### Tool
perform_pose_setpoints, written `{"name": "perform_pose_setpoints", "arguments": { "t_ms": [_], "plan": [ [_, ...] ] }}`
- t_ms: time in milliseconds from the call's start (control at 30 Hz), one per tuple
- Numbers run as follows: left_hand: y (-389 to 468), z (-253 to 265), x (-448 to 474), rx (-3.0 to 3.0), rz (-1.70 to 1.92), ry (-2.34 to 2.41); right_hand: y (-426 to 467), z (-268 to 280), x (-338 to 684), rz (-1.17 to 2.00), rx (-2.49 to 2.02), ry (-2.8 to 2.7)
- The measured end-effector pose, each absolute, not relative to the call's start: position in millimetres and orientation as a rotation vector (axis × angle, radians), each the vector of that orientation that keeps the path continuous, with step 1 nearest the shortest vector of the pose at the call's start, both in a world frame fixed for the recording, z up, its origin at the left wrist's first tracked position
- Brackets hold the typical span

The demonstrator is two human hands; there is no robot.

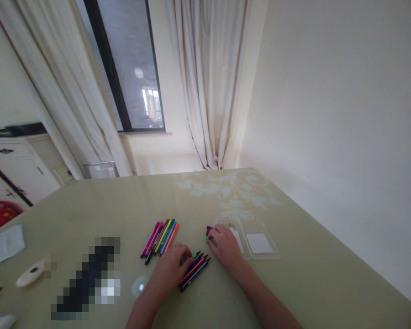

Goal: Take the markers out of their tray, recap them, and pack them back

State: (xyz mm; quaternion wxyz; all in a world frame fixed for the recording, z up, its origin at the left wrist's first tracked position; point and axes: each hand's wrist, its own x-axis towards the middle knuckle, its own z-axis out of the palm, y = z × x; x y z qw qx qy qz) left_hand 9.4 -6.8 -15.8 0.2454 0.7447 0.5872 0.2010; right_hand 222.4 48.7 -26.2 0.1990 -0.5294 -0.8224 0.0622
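Observation:
My left hand [173, 262] rests on the table with its fingers curled at a group of uncapped felt-tip markers [196, 273], their dark tips pointing away to the upper right. A green-tipped marker [196, 255] lies at its fingertips, partly hidden by the hand. My right hand [223, 243] is closed over several coloured marker caps [208, 233] in blue, red and green, mostly covered by the fingers. Just beyond my left hand lies a row of capped markers [160, 237] in pink, brown, yellow, green, blue and orange. A clear plastic case [277, 253] lies open beside my right hand.
On the left of the table [123, 205] are a pixelated dark object [89, 278], a white oval item [30, 273] and a pale folded sheet [5, 246]. A wall [345, 137] borders the table's right side; curtains [212, 82] hang behind it.

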Motion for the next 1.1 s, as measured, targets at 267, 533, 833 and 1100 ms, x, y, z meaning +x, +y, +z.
{"name": "perform_pose_setpoints", "arguments": {
  "t_ms": [267,533,833,1100],
  "plan": [
    [-2,-25,19,2.062,0.642,1.582,50,-26,222,0.136,-1.542,-2.303],
    [6,-33,-14,2.025,0.667,2.383,50,-27,220,0.152,-1.487,-2.224],
    [7,-39,-9,2.198,0.558,2.279,47,-29,218,0.165,-1.333,-2.208],
    [9,-40,-8,2.234,0.644,2.216,47,-29,217,0.201,-1.225,-2.238]
  ]
}}
